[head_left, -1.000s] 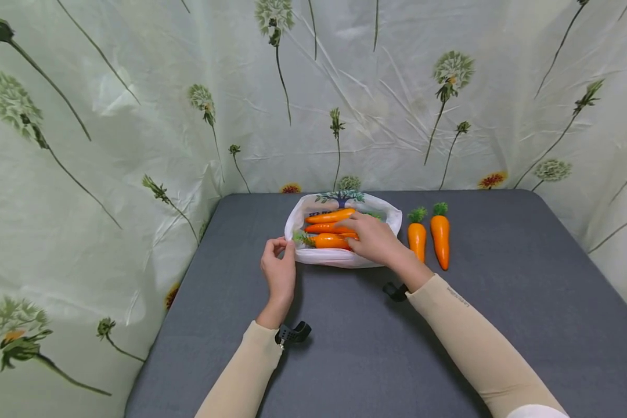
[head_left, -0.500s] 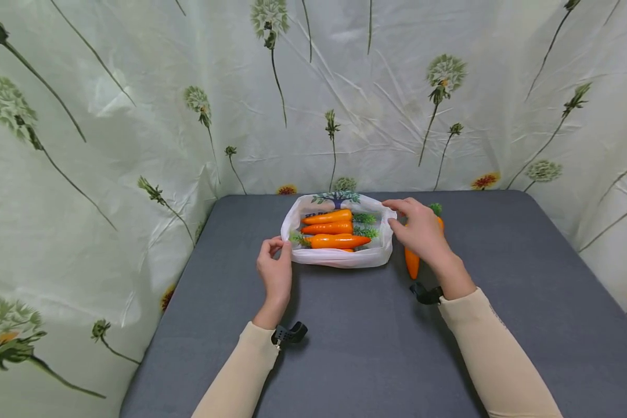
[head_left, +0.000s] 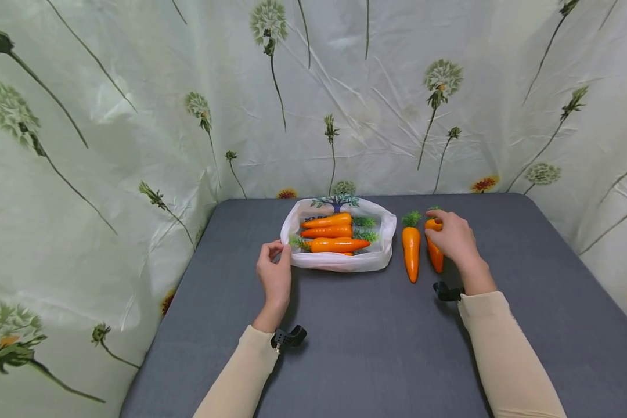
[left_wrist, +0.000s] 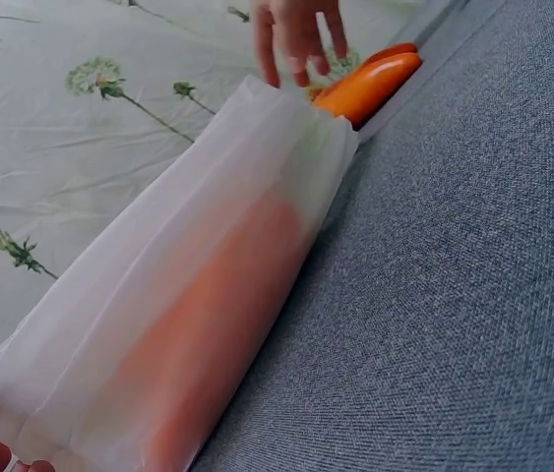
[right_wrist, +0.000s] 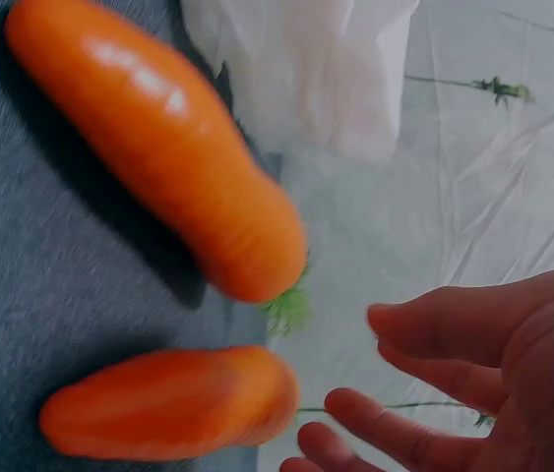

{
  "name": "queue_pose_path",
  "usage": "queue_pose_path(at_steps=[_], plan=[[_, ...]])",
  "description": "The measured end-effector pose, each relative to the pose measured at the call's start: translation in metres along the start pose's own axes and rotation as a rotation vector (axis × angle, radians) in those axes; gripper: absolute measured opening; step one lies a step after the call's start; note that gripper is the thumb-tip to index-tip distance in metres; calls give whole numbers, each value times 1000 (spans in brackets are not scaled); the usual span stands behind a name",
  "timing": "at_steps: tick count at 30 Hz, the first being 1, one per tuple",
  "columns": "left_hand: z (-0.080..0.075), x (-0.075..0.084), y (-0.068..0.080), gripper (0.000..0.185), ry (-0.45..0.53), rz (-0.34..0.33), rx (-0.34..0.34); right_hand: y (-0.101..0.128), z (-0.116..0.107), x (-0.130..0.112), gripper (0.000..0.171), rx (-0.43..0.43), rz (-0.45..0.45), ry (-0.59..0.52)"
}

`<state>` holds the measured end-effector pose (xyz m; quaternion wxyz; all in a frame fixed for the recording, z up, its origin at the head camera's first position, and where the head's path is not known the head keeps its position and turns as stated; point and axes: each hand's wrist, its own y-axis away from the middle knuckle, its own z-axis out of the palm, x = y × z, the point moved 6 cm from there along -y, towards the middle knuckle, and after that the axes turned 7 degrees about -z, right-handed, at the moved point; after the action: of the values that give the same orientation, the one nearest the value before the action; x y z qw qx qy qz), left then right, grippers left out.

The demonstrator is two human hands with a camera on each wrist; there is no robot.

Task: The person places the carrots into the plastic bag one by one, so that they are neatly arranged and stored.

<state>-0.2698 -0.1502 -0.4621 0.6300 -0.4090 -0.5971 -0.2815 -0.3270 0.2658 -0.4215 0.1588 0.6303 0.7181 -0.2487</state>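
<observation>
A white plastic bag (head_left: 339, 264) lies with its mouth spread upward, and several orange carrots (head_left: 331, 231) with green tops rest inside. At the bag's left edge my left hand (head_left: 276, 273) pinches the rim between thumb and fingers. To the right of the bag, a carrot (head_left: 411, 252) lies by itself on the table. Farther right is another carrot (head_left: 435, 255), partly covered in the head view by my right hand (head_left: 453, 238). In the right wrist view that hand's fingers are parted and a gap shows between them and this carrot (right_wrist: 173, 403).
A dark grey cloth-covered table (head_left: 355, 342) bears everything. Behind it and along its sides hangs a pale curtain (head_left: 386, 116) printed with dandelions. Black straps (head_left: 289, 337) sit at both wrists.
My right hand leaves the bag's inside, touches its right rim, then moves right to above the farther loose carrot. My left hand keeps its pinch on the bag's left edge.
</observation>
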Motion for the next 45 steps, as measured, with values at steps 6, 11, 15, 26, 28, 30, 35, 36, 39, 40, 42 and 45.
queue_pose_path(at_steps=[6, 11, 15, 26, 28, 30, 35, 36, 39, 40, 42, 45], plan=[[1, -2, 0, 15, 2, -16, 1, -1, 3, 18, 57, -40, 46, 16], [3, -3, 0, 17, 11, -15, -16, -2, 5, 28, 63, -56, 101, 45], [4, -5, -2, 18, 14, -25, -21, -3, 8, 32, 70, -75, 130, 58], [1, -8, -3, 20, 14, -62, -16, -2, 18, 35, 80, -78, 146, 16], [0, -7, -3, 21, 11, -59, -13, -2, 19, 36, 80, -81, 150, 12], [0, -7, -4, 21, 6, -57, -10, -2, 20, 36, 80, -85, 150, 5], [-1, -7, -4, 20, -6, -62, -2, -3, 20, 37, 80, -96, 144, 3], [-1, -7, -4, 19, -10, -64, -1, -4, 20, 37, 80, -93, 141, 5], [-1, -7, -4, 19, -18, -69, -2, -4, 18, 36, 80, -85, 129, 7], [-1, -7, -4, 18, -19, -71, -3, -4, 17, 35, 80, -80, 122, 7], [0, -7, -4, 18, -22, -73, -4, -4, 15, 33, 78, -69, 108, 2], [0, -7, -4, 18, -27, -76, -6, -4, 12, 29, 78, -52, 91, -3]])
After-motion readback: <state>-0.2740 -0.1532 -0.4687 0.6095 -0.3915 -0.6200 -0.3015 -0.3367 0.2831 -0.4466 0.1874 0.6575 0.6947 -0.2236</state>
